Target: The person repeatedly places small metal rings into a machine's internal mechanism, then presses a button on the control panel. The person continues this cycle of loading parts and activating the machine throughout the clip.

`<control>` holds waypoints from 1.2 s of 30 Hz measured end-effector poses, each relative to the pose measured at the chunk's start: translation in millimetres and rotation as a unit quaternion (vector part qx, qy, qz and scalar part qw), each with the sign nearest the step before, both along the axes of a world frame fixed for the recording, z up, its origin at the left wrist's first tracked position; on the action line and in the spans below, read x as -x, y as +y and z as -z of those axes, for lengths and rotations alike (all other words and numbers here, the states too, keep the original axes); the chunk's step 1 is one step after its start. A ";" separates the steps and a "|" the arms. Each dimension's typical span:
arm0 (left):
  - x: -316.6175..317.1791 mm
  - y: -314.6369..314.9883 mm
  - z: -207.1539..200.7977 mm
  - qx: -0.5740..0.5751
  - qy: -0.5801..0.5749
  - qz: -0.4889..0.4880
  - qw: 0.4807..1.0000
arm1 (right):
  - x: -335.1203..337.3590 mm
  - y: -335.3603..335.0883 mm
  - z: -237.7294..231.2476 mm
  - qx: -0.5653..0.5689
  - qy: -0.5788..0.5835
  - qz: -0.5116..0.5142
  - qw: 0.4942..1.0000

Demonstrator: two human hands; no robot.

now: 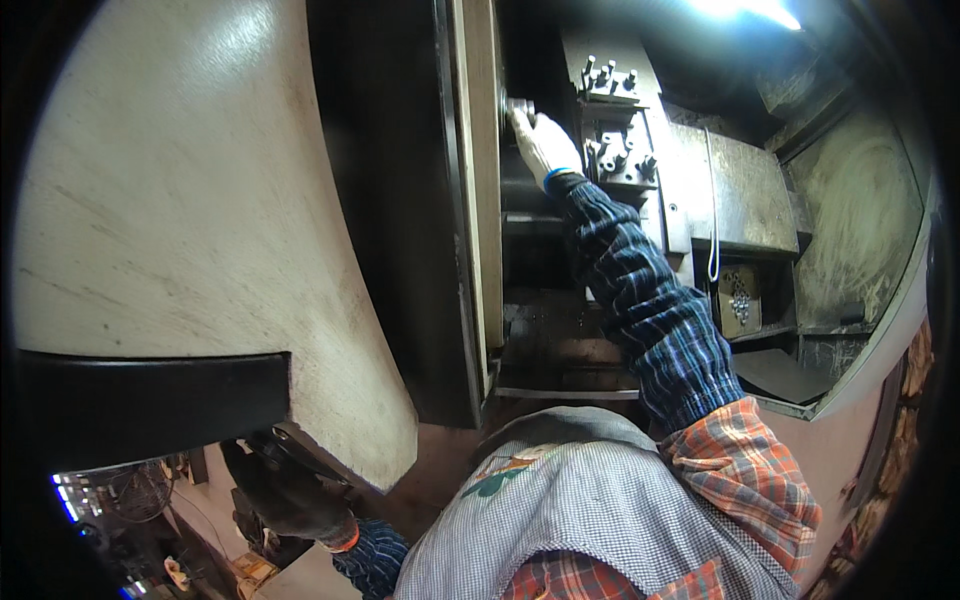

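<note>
My right hand [548, 150], in a white glove, reaches into the machine's work area. Its fingers close round a small shiny round metal part [522, 106] beside the inner edge of the sliding door; what lies behind that part is hidden. Just right of this hand stand two tool holders, the far one [612, 84] and the near one [625, 162], each with several upright bolts. Low on the left is my left hand [285, 497] in a dark glove, next to the lower edge of the pale machine cover [200, 200]. Shadow and the cover hide its fingertips.
The door's edge [482, 200] runs close along the left of my right arm. A white cord [713, 210] hangs to the right, above a tray [738, 325] with several small metal pieces. A metal plate [785, 376] lies near the front right. A lamp [750, 10] shines above.
</note>
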State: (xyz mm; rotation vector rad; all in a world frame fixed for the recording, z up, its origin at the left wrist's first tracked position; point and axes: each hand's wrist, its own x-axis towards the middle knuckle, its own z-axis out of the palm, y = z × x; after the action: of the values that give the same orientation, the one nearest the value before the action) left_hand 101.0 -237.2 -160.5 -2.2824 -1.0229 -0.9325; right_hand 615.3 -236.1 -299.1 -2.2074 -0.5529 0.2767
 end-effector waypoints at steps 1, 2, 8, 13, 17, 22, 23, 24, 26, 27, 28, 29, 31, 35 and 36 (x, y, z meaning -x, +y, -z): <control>-0.5 -2.3 -0.2 -0.070 0.056 0.002 0.996 | -0.8 0.6 3.1 0.000 0.008 0.004 1.000; -1.8 -4.5 -1.1 -0.144 0.139 -0.003 0.980 | -2.2 0.6 6.5 -0.017 0.001 0.004 1.000; -8.8 -6.4 -6.4 0.054 -0.082 0.150 0.984 | -0.1 0.0 8.1 0.037 -0.053 -0.010 0.998; 7.5 0.4 5.3 0.089 -0.126 0.152 0.976 | 74.4 -51.2 14.0 -0.035 -0.136 -0.015 0.990; 9.9 -4.3 1.2 0.119 -0.101 0.056 0.986 | 176.5 -125.1 79.9 0.004 -0.110 -0.146 0.983; -12.2 -13.3 2.1 0.029 -0.205 -0.054 0.977 | 218.1 -176.3 200.3 0.327 0.272 -0.220 0.878; -12.0 -12.0 1.1 0.034 -0.175 -0.034 0.983 | 220.3 -175.4 222.5 0.357 0.273 -0.220 0.866; -10.6 -9.3 1.8 0.038 -0.148 -0.010 0.988 | 220.9 -171.8 242.6 0.385 0.273 -0.219 0.854; -1.0 -2.7 1.8 0.041 -0.114 0.023 0.992 | 201.4 -153.4 273.7 0.405 0.255 -0.231 0.847; 5.4 1.4 1.7 0.041 -0.101 0.040 0.993 | 192.8 -146.8 280.8 0.424 0.264 -0.231 0.835; 11.8 4.6 1.8 0.040 -0.088 0.055 0.994 | 181.6 -145.9 282.8 0.356 0.210 -0.187 0.891; 17.5 9.4 1.4 0.039 -0.080 0.072 0.993 | 168.9 -148.1 280.3 0.288 0.160 -0.125 0.936; 26.1 18.7 -1.5 0.035 -0.056 0.105 0.992 | 162.2 -152.9 266.5 0.247 0.163 -0.054 0.954; 25.7 32.6 -4.0 0.009 -0.003 0.221 0.975 | 164.8 -185.4 232.7 0.298 0.128 -0.119 0.938; 24.0 34.2 -4.8 0.007 0.005 0.240 0.971 | 177.0 -198.2 227.3 0.311 0.133 -0.127 0.932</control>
State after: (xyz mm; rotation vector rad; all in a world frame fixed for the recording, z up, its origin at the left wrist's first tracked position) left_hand 77.1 -203.0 -155.8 -2.5967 -0.4731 -1.0950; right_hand 438.3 -434.3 -526.4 -2.6305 -0.6634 0.9894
